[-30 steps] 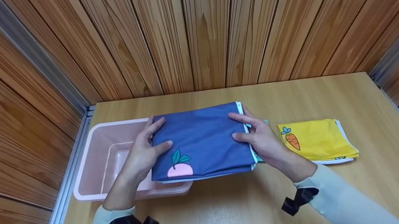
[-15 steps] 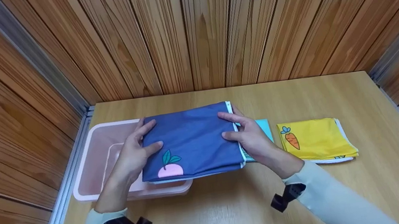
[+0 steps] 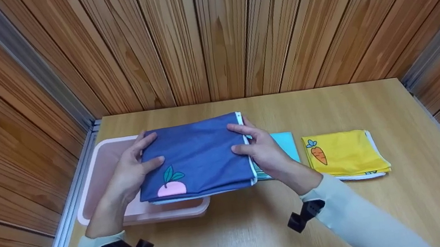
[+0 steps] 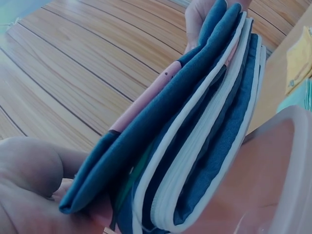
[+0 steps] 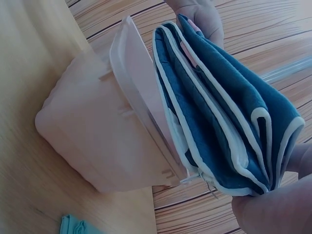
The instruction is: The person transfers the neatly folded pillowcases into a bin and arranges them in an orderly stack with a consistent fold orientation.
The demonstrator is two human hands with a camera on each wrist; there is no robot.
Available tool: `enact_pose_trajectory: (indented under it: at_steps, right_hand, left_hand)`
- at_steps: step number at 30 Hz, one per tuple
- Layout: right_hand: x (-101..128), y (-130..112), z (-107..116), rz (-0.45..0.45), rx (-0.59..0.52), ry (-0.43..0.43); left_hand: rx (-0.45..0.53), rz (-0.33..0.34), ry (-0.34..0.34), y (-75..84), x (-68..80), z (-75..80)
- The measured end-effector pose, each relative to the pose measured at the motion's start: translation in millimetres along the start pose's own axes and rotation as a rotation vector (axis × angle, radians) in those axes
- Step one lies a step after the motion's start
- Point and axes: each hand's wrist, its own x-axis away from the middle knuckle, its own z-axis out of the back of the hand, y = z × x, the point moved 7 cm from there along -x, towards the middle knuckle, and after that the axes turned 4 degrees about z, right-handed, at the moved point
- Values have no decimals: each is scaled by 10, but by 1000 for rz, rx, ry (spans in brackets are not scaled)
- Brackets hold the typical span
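— Navy-blue cotton, folded into a thick square with white piping and a pink radish print: that folded blue cloth (image 3: 197, 159) is hanging in the air between both hands, over the right half of the pale pink plastic bin (image 3: 103, 178) at the table's left edge.

— How are the hands gripping it?

— The left hand (image 3: 130, 175) is pinching the cloth's left edge, thumb on top and fingers underneath; the right hand (image 3: 260, 152) is doing the same on the right edge. Both grips are closing on the cloth, and the wrist views are showing its layers squeezed together between thumb and fingers.

— So which step is under way?

— I am judging it as the carry: the bundle is hovering above the bin's rim, not yet resting inside. Its right part is overhanging the bare wooden table (image 3: 239, 232).

— And what is the next move asking for?

— Probably shifting the bundle toward the table's left edge until it is centred over the opening, then lowering it level so the folds are not sliding apart. The bin looks barely wider than the cloth, so the corners may be catching the rim.

— Anything else lying about?

— A folded turquoise cloth (image 3: 285, 144) is lying just beside the right hand, and a folded yellow cloth with a carrot print (image 3: 344, 153) is lying nearer the table's right edge.
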Motion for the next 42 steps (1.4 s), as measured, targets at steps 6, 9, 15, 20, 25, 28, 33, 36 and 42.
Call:
enact_pose_trajectory:
  at_steps: [6, 9, 15, 20, 25, 28, 33, 36, 42]
  right_hand:
    - [-13, -45, -75, 20, -33, -10]
    - [-26, -74, -107, 35, -49, -13]
    - [-72, -112, -174, 25, -29, -10]
    - [-95, -163, -246, 21, -35, -6]
    - [-127, -181, -346, 23, -36, -13]
    - [-150, -193, -399, 35, -33, -10]
    - [-194, -209, -475, 61, 12, -3]
    - [-220, -213, -525, 71, 25, -9]
    - [-244, -237, -609, 62, 70, -17]
  left_hand:
    - [4, -2, -8, 34, 5, 78]
    - [3, 3, -9, 41, 1, 113]
    - [-21, 42, -6, 10, 8, 199]
    - [-22, 59, -10, 20, 20, 266]
    - [-37, 43, -9, 29, 40, 356]
    - [-27, 40, -7, 22, 48, 396]
    - [-35, 77, -2, -24, 58, 463]
    - [-60, 84, -2, -44, 58, 510]
    - [-65, 98, -18, -46, 63, 636]
